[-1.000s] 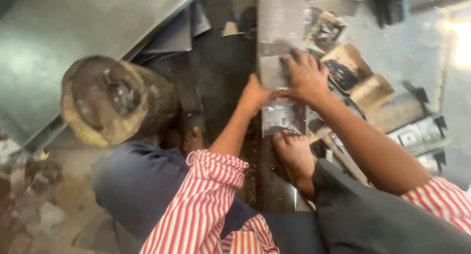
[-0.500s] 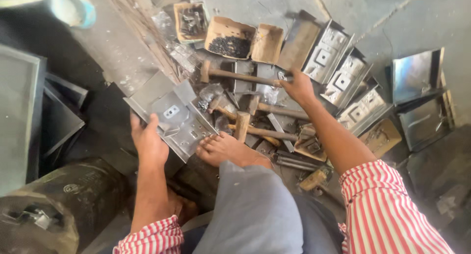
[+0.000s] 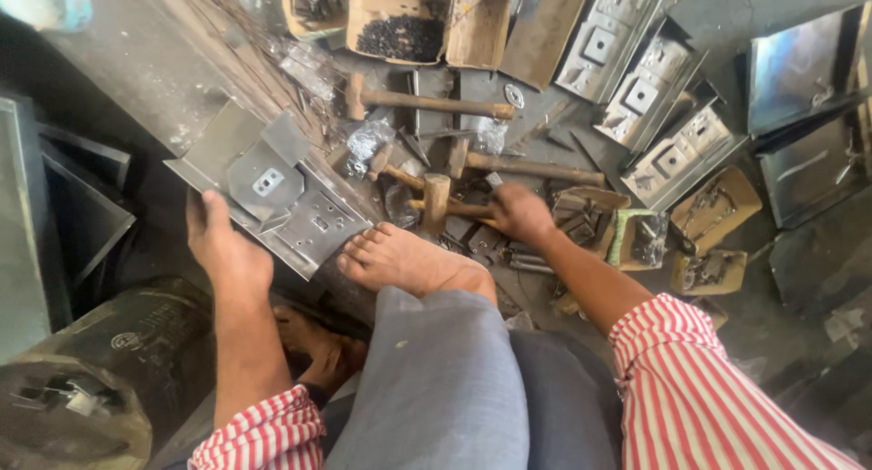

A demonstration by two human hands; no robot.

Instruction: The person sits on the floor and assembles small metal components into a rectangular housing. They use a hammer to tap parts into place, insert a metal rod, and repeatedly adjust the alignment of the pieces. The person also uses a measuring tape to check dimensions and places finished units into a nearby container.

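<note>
Left hand point(image 3: 222, 243) flat, fingers open, pinning the sheet-metal plate point(image 3: 272, 193) at near left | bare foot point(image 3: 409, 259) braces its right edge | right hand point(image 3: 520, 214) closed round the mallet point(image 3: 438, 200) handle, centre | best: keep plate pinned, grip firm.

Counts on the workshop floor

Four wooden-handled hammers: one point(image 3: 427, 102) lies near the boxes, one point(image 3: 522, 166) below it, one point(image 3: 400, 175) is smaller, one point(image 3: 440, 202) is by the right hand. Three open cardboard boxes along the top point(image 3: 400, 20). Three stamped metal trays in a row at upper right point(image 3: 640, 93). One folded metal sheet point(image 3: 272, 197). One bare foot point(image 3: 409, 261). Two hands
</note>
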